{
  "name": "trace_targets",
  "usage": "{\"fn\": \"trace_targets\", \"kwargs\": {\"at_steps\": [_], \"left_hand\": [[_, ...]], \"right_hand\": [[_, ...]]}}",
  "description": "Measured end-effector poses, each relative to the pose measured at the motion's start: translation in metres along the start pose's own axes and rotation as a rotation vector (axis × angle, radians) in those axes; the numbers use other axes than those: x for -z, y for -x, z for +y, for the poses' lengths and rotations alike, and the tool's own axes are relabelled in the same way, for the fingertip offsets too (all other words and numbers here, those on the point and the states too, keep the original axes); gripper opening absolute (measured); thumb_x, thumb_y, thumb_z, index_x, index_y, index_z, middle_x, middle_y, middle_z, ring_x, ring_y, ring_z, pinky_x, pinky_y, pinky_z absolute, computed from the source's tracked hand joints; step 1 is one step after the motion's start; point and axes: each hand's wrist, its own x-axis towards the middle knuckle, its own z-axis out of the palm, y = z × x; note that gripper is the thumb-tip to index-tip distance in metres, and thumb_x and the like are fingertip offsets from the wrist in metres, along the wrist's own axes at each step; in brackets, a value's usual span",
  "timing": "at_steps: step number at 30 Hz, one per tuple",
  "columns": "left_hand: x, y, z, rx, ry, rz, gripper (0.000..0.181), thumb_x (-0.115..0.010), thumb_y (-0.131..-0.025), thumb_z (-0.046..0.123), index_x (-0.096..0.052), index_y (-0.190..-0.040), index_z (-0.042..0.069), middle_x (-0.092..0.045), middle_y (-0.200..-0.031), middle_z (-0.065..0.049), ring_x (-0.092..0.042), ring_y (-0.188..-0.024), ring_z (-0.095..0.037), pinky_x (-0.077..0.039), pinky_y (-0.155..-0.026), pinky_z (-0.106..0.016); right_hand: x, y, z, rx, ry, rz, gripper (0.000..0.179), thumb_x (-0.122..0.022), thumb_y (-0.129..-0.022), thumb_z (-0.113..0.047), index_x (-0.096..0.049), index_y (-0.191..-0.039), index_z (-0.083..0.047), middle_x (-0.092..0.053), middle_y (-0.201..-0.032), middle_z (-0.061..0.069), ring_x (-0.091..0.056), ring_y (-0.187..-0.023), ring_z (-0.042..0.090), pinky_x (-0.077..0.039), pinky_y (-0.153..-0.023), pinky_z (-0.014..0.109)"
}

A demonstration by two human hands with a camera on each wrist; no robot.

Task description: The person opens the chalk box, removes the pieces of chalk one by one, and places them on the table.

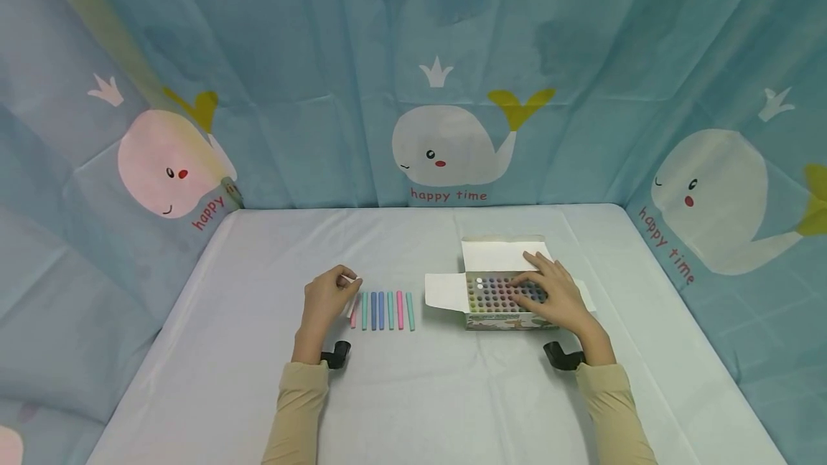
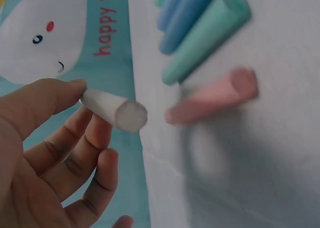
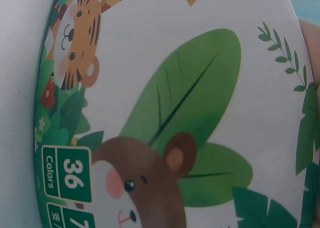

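My left hand pinches a white chalk stick between thumb and fingertips, its round end facing the left wrist camera. Just beside it, a pink chalk stick lies on the table, first in a row of pink, green and blue sticks. A green chalk stick follows it. On the right, my right hand reaches over an opened chalk box, fingers spread and bent above the upright chalk ends. The right wrist view is filled by the box's printed side, which hides most of that hand.
The box's white back flap stands up, and its left flap spreads over the table. A white cloth covers the table. Blue curtains with printed whales surround it at the back and sides.
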Motion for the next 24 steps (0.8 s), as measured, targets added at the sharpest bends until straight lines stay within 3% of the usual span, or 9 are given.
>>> {"fn": "trace_targets", "kwargs": {"at_steps": [6,12,24], "left_hand": [[-0.001,-0.001,-0.010,0.053,-0.057,-0.017,0.024,-0.065,-0.085,0.029,-0.067,-0.095,0.007,-0.066,-0.078,-0.006,-0.059,-0.068,-0.022,-0.039,-0.082,-0.050],[-0.001,0.000,-0.016,0.095,-0.073,-0.026,0.025,-0.065,-0.085,0.029,-0.067,-0.094,0.006,-0.067,-0.080,-0.007,-0.059,-0.069,-0.022,-0.041,-0.079,-0.050],[-0.005,-0.001,-0.024,0.127,-0.128,-0.032,0.024,-0.067,-0.083,0.029,-0.068,-0.091,0.006,-0.067,-0.080,-0.007,-0.060,-0.069,-0.021,-0.044,-0.076,-0.050]], "right_hand": [[0.000,0.000,0.000,-0.004,-0.003,-0.008,0.022,-0.071,-0.079,-0.038,-0.065,-0.098,-0.029,-0.032,-0.147,0.014,-0.020,-0.138,0.038,-0.004,-0.112,0.052],[0.001,0.000,-0.001,-0.002,0.000,-0.007,0.022,-0.071,-0.079,-0.039,-0.065,-0.098,-0.029,-0.033,-0.147,0.014,-0.021,-0.137,0.039,-0.006,-0.111,0.054],[0.000,-0.001,-0.002,-0.006,0.000,-0.002,0.021,-0.071,-0.079,-0.040,-0.065,-0.097,-0.030,-0.033,-0.147,0.014,-0.021,-0.137,0.039,-0.006,-0.111,0.055]]}}
